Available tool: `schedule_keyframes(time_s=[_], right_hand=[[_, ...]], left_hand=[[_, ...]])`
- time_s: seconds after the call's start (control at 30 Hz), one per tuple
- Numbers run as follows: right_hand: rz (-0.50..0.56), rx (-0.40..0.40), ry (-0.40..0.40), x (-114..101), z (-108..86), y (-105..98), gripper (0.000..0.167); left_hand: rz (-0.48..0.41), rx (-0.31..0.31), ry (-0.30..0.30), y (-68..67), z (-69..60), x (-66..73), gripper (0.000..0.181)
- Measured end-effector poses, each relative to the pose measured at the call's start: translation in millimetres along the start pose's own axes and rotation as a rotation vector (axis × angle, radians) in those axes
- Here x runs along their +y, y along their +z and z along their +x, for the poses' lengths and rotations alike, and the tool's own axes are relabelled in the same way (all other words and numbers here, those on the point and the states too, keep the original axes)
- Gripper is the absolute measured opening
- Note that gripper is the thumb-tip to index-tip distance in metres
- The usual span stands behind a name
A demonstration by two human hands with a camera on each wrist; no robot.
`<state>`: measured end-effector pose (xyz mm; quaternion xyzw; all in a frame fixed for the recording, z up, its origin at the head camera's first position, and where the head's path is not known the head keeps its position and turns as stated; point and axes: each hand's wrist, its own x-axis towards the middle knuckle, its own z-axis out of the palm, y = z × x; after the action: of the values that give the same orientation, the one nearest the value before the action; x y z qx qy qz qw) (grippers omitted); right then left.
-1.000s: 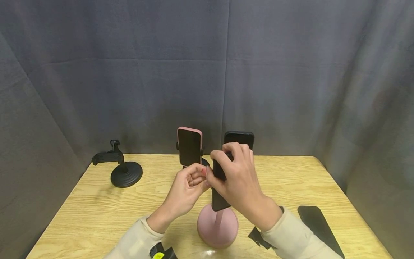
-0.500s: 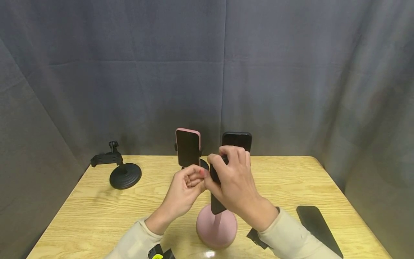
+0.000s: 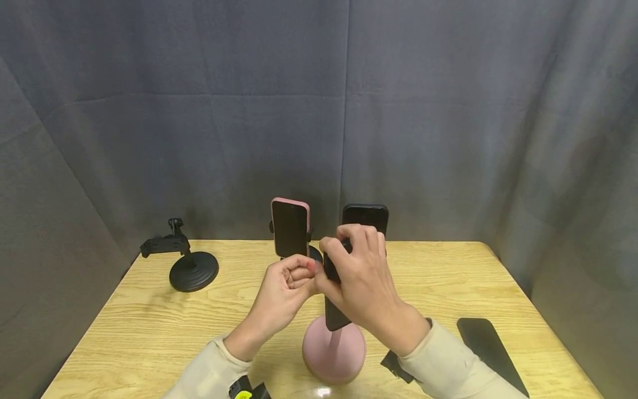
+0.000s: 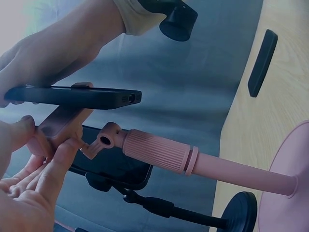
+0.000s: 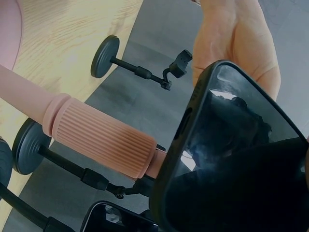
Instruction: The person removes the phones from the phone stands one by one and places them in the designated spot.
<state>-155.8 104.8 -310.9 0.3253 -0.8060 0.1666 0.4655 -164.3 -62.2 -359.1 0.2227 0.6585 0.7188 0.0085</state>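
Note:
A black phone [image 3: 336, 316] stands above the round pink base [image 3: 334, 357] of a phone stand. My right hand [image 3: 361, 274] holds the phone with curled fingers over its screen side and edge. In the left wrist view, the pink clamp [image 4: 63, 123] of the stand sits against the back of the phone [image 4: 87, 98]. My left hand [image 3: 281, 293] pinches that clamp between thumb and fingers, close to my right thumb. The ribbed pink pole [image 4: 157, 150] runs from the clamp joint to the base. In the right wrist view the phone screen [image 5: 241, 159] hides most of the clamp.
A black stand [image 3: 194, 271] with a bare holder is at the left. Behind my hands, a pink-cased phone [image 3: 291, 227] and another black phone [image 3: 365, 213] stand upright in holders. One more black phone [image 3: 490, 354] lies flat on the table at the right. A grey curtain [image 3: 279, 111] hangs behind.
The phone and my right hand have shifted down very slightly, along with a small shift of the head view. Both hands keep their hold.

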Motion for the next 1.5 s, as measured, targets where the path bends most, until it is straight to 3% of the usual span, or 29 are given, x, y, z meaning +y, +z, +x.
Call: schedule_keyframes(time_s=[0.3, 0.83, 1.5], right_hand=[[0.004, -0.007, 0.002, -0.7, 1.9, 0.9, 0.019], [0.096, -0.014, 0.005, -1.6, 7.1, 1.2, 0.016], [0.163, 0.009, 0.033, -3.4, 14.7, -5.8, 0.017]], left_hand=[[0.019, 0.059, -0.036, 1.9, 0.6, 0.9, 0.023], [-0.002, 0.117, -0.005, 3.7, 1.8, 0.5, 0.02], [0.041, 0.124, -0.009, 6.4, 0.2, 0.2, 0.02]])
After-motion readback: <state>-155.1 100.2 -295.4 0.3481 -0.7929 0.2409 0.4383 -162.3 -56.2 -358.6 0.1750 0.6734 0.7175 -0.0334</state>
